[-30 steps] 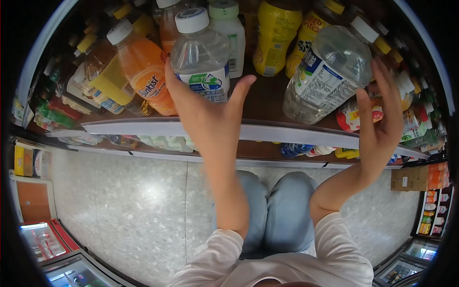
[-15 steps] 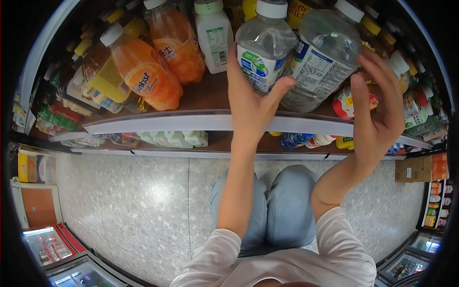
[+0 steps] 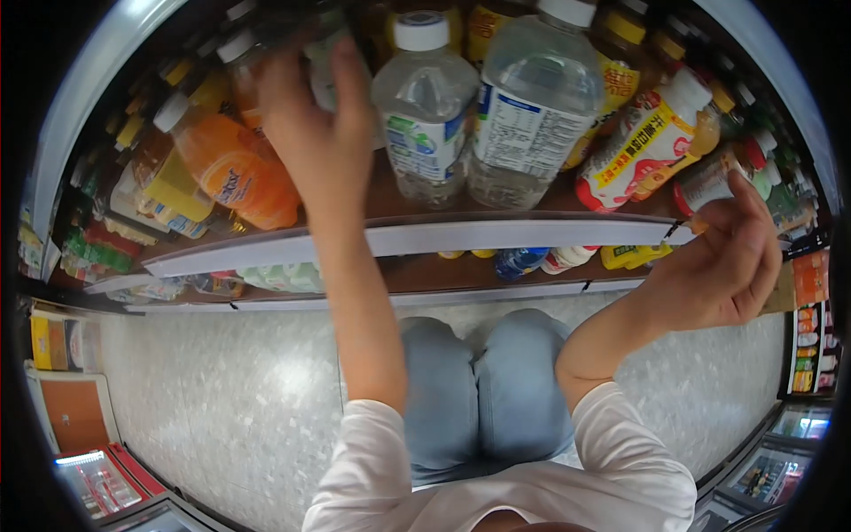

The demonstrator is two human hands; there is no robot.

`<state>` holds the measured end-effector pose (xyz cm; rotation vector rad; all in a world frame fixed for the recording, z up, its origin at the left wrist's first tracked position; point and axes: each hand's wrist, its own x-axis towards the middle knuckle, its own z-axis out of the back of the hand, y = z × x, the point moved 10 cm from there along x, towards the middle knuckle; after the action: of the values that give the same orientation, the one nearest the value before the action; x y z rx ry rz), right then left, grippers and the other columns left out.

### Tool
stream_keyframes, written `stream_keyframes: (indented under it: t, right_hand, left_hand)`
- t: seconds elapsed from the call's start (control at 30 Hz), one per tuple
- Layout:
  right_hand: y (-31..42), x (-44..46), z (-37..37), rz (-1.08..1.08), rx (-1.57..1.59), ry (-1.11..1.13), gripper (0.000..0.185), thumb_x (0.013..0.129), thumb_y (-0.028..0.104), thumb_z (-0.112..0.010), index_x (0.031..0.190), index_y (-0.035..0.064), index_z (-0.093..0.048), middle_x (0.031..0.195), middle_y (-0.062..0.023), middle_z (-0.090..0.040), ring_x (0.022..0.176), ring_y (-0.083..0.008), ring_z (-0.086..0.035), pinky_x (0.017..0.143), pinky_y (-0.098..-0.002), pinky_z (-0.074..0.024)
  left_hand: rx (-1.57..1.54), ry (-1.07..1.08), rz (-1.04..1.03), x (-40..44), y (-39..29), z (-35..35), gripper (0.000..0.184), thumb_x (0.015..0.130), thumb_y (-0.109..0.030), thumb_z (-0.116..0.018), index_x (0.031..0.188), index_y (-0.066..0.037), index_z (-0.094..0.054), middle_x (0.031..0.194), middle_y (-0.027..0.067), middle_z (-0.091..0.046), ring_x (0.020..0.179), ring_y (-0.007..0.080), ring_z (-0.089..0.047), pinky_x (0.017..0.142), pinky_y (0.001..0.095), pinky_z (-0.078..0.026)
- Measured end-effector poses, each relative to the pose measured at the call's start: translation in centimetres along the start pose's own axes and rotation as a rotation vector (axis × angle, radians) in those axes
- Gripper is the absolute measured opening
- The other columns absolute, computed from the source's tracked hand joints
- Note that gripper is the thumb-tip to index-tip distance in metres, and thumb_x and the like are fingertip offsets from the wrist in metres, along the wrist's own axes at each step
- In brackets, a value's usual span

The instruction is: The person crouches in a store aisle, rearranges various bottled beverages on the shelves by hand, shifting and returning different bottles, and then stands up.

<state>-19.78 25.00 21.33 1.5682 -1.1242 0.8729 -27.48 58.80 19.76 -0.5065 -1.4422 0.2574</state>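
Motion blurs my left hand, raised over the shelf with thumb and fingers apart. It is in front of a pale bottle, partly hidden, and beside orange bottles; contact cannot be made out. Right of it stands a clear bottle with a white cap and a blue-green label. A larger clear bottle stands close beside that one, its printed label facing out. My right hand hangs at the shelf's front edge on the right, fingers loosely curled and partly apart, nothing in it, below a red-and-white bottle.
A pale strip edges the shelf. More bottles line both sides and the lower shelf. Speckled floor lies below, around my knees. Cartons are at the right and display cabinets at both lower corners.
My left hand has let go of the smaller clear bottle and moved left. My right hand has moved down and away from the large bottle, its fingers more curled. The view has shifted slightly.
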Motion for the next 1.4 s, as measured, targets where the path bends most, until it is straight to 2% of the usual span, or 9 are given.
stream_keyframes:
  t: [0.1,0.2,0.3,0.5,0.8,0.93,1.0,1.1,1.4]
  right_hand:
    - [0.3,0.5,2.5,-0.023,-0.108,-0.112,0.027,0.092,0.015,-0.045,0.091,-0.0082,-0.060,0.090,-0.0241,-0.066,0.059,-0.0156,-0.052,0.064,-0.0269,-0.0461]
    - [0.1,1.1,3.8,-0.007,-0.200,-0.085,0.036,0.092,0.022,-0.042,0.091,-0.0091,-0.059,0.085,-0.0238,-0.066,0.057,-0.0150,-0.049,0.063,-0.0293,-0.0426]
    - [-0.4,0.9,3.9,-0.062,-0.024,-0.104,0.035,0.092,0.022,-0.042,0.089,-0.0083,-0.060,0.084,-0.0244,-0.065,0.057,-0.0152,-0.048,0.053,-0.0263,-0.0383]
    - [-1.5,0.5,2.4,-0.110,0.071,-0.054,0.027,0.090,0.016,-0.046,0.084,-0.0068,-0.059,0.083,-0.0242,-0.065,0.061,-0.0177,-0.056,0.052,-0.0253,-0.0409]
    - [-1.2,-0.3,-1.2,-0.258,0.209,0.081,0.013,0.085,0.005,-0.053,0.083,-0.0057,-0.059,0.081,-0.0198,-0.065,0.068,-0.0198,-0.060,0.062,-0.0260,-0.0466]
    - [0.5,-2.7,-7.0,-0.232,0.188,0.484,0.014,0.080,0.006,-0.064,0.091,-0.0021,-0.064,0.094,-0.0143,-0.066,0.068,-0.0149,-0.057,0.057,-0.0216,-0.0423]
    - [0.8,-4.2,-10.3,-0.262,0.202,0.687,0.040,0.069,0.010,-0.078,0.106,0.0029,-0.066,0.104,-0.0120,-0.066,0.079,-0.0134,-0.059,0.057,-0.0221,-0.0444]
    - [1.2,-6.8,-12.9,-0.218,0.271,0.769,0.074,0.057,0.024,-0.087,0.123,0.0062,-0.059,0.108,-0.0140,-0.066,0.079,-0.0200,-0.065,0.058,-0.0253,-0.0485]
    - [-0.2,-10.0,-14.7,-0.288,0.233,0.877,0.066,0.054,0.037,-0.080,0.108,0.0070,-0.057,0.076,-0.0108,-0.066,0.062,-0.0291,-0.065,0.056,-0.0389,-0.0520]
  left_hand:
    - [0.153,0.116,-0.100,2.2,1.7,-1.8,0.031,0.083,-0.018,-0.066,0.106,0.003,-0.062,0.093,0.0186,-0.062,0.089,0.0345,-0.061,0.078,0.0393,-0.048]
    - [0.504,0.335,-0.180,2.5,3.3,-4.3,0.036,0.084,-0.021,-0.069,0.113,-0.002,-0.060,0.104,0.0167,-0.064,0.095,0.0270,-0.064,0.081,0.0330,-0.049]
    - [0.363,0.246,-0.288,1.2,-0.6,-2.9,0.034,0.081,-0.017,-0.068,0.108,0.003,-0.060,0.095,0.0185,-0.062,0.091,0.0367,-0.060,0.080,0.0421,-0.048]
    - [-0.001,0.142,0.044,-2.7,-0.3,0.6,0.047,0.085,-0.017,-0.070,0.124,0.001,-0.050,0.110,0.0161,-0.062,0.103,0.0242,-0.061,0.086,0.0320,-0.047]
    - [0.108,-0.273,0.046,-4.9,-1.6,6.8,0.051,0.092,-0.020,-0.063,0.133,-0.002,-0.040,0.127,0.0145,-0.048,0.115,0.0221,-0.051,0.090,0.0315,-0.046]
    - [-0.187,-0.313,0.110,-4.5,-5.2,7.8,0.050,0.093,-0.020,-0.060,0.134,-0.001,-0.039,0.121,0.0149,-0.053,0.105,0.0207,-0.058,0.086,0.0307,-0.049]
    - [-0.139,-0.321,0.119,-4.6,-6.5,8.4,0.051,0.092,-0.020,-0.061,0.133,0.001,-0.041,0.118,0.0148,-0.056,0.098,0.0196,-0.061,0.084,0.0298,-0.050]
    - [-0.320,-0.045,0.196,-4.8,-6.6,6.1,0.051,0.088,-0.018,-0.064,0.130,0.004,-0.046,0.110,0.0159,-0.061,0.095,0.0190,-0.062,0.085,0.0304,-0.049]
    - [-0.605,0.285,0.245,-4.0,-3.9,3.5,0.053,0.099,-0.038,-0.046,0.129,0.005,-0.047,0.110,0.0183,-0.062,0.106,0.0251,-0.059,0.095,0.0357,-0.043]
